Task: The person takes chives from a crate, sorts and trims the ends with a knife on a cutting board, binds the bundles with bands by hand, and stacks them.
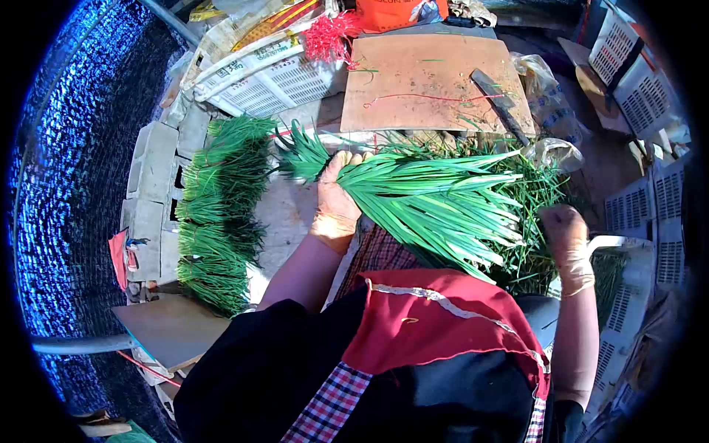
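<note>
My left hand (336, 193), in a tan glove, is closed around a bunch of green chives (436, 196). The long leaves fan out to the right, while the other ends (303, 153) stick out on the left of my fist. Beside a heap of loose chives (543, 184) on the right, my gloved right hand (563, 230) is curled with its fingers folded in. What it holds, if anything, is hidden. Bundled chives (221, 214) lie in a row on the left.
Ahead is a wooden board (421, 74) bearing a knife (502, 107) and a red string. A white crate (269, 81) and red strands (330, 37) are at the back left. Crumpled clear plastic (550, 100) and more white crates (642, 88) stand right; concrete blocks (151, 170) line the left.
</note>
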